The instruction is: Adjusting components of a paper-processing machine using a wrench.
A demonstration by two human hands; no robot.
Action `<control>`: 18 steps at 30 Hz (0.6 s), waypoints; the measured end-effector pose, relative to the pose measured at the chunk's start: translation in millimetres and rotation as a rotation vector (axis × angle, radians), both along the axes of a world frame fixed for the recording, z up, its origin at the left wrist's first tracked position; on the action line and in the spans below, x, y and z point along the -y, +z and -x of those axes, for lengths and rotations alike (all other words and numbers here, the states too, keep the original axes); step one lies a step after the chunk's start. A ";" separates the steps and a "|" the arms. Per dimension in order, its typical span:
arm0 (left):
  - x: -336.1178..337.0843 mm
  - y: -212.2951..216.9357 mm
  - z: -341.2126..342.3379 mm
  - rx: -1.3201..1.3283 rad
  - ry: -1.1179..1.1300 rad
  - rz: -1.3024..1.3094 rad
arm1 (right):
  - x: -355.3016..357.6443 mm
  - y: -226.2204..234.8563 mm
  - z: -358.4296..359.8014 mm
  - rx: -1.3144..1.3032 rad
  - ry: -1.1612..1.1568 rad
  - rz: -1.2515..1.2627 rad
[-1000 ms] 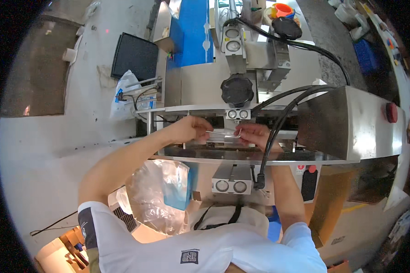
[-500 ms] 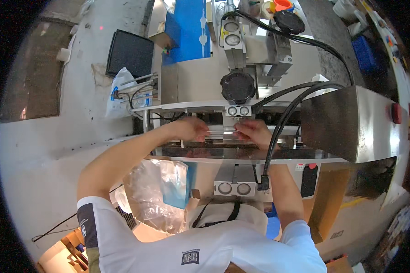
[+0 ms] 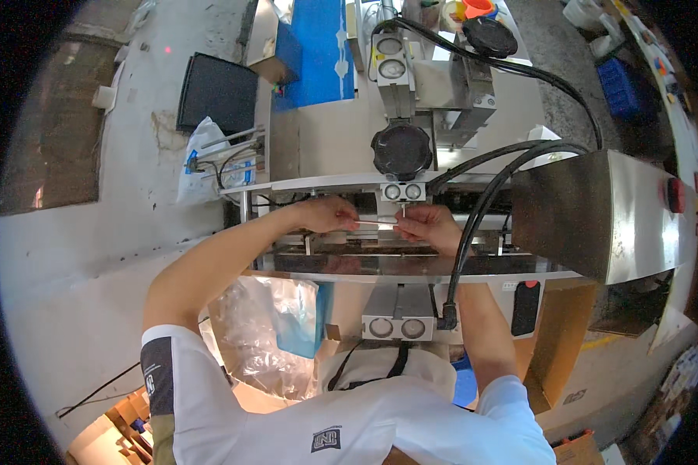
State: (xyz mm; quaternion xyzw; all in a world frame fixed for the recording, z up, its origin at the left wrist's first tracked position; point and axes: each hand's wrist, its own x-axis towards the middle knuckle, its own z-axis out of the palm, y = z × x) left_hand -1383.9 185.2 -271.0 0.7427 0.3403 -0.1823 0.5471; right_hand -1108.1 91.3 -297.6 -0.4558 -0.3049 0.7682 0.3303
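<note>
Holding a thin pale strip (image 3: 376, 223) level between both hands, you have it just under the machine's small twin-dial block (image 3: 402, 191). Left hand (image 3: 326, 215) fingers are pinched together on its left end; right hand (image 3: 426, 226) fingers clamp the right end. Risk: the strip looks light and flexible, so uneven pull could bow or skew it. The black hoses (image 3: 481, 209) crowd your right wrist and could snag it.

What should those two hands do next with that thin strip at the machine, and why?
Probably ease the strip a little further in, toward the slot under the black knob. The left hand and right hand pinch its two ends, holding it level just below the two small gauges, so it seems lined up but not yet seated.
</note>
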 end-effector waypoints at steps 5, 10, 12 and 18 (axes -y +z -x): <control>-0.6 4.1 9.1 0.029 0.072 0.226 | -0.9 2.9 -0.2 0.020 0.029 0.021; 13.5 117.1 -28.7 -0.078 0.318 0.271 | 2.6 11.7 -2.5 -0.100 -0.055 0.092; 20.7 152.7 -49.9 -0.047 0.485 0.347 | 0.6 10.5 -0.3 -0.094 -0.038 0.117; 30.7 174.2 -114.2 0.070 0.421 0.206 | 2.7 -16.5 -3.4 -0.346 -0.071 0.202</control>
